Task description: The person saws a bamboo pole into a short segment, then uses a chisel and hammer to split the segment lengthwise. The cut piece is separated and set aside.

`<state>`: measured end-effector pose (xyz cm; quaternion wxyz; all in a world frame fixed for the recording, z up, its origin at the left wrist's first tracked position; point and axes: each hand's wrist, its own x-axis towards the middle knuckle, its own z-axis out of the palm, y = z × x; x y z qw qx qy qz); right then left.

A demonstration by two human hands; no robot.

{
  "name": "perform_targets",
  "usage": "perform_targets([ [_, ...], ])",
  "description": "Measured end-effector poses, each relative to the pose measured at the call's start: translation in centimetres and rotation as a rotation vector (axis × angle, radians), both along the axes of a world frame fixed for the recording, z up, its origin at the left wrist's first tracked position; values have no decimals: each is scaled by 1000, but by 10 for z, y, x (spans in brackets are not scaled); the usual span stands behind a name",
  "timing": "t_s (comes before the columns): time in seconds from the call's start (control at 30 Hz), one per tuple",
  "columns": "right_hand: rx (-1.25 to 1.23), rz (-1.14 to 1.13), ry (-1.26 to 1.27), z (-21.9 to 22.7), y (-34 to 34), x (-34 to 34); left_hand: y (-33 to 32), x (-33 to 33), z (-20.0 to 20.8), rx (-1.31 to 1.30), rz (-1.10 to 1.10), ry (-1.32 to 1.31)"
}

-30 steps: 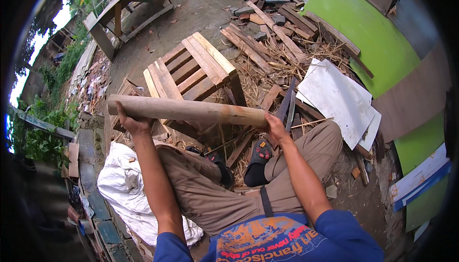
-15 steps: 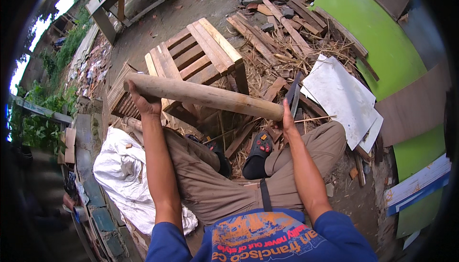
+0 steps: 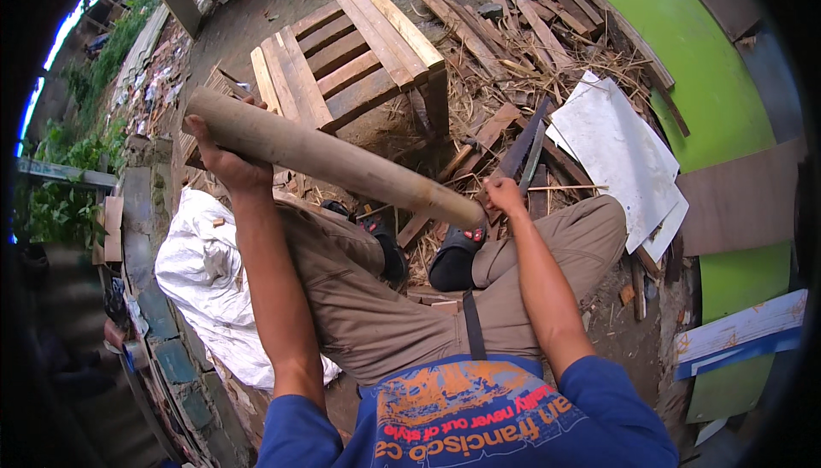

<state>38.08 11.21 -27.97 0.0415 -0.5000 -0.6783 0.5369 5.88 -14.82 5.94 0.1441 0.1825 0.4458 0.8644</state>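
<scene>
A thick, pale tan bamboo pole slants across in front of me, its left end higher and nearer. My left hand is wrapped round that end from below, thumb at the near side and fingertips showing beyond it. At the pole's lower right end is my right hand, its fingers curled together; what they hold, if anything, is hidden. Just beyond this hand, a dark saw-like blade points up and away over the scrap wood, its lower end hidden.
A slatted wooden stool stands beyond the pole. Scrap wood and straw cover the ground to its right, beside white sheets and a green panel. A white sack lies by my left leg.
The pole's left end has come toward me and leftward with my left hand. My right hand has gone from flat against the right end to curled fingers. The view has shifted slightly.
</scene>
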Motion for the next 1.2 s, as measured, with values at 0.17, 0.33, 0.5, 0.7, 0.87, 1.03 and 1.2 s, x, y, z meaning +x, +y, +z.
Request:
perform_targets([
  [0.17, -210, 86, 19, -37, -14, -20, -12, 16, -6, -218, 19, 191],
  [0.33, 115, 32, -217, -66, -16, -22, -27, 15, -22, -230, -5, 159],
  [0.5, 394, -386, -577, -17, -28, -22, -47, 20, -42, -272, 144, 152],
  [0.7, 13, -577, -741, -91, -2, 3, -31, 16, -54, -245, 29, 126],
  [0.87, -85, -369, -740, -147, 4, 22, 1, 30, -38, -271, -17, 246],
  [1.03, -116, -314, -817, -183, 16, 39, 26, 42, -22, -208, -33, 212],
  [1.2, -203, -410, -685, -131, 3, 23, 26, 53, -7, -162, 11, 249],
])
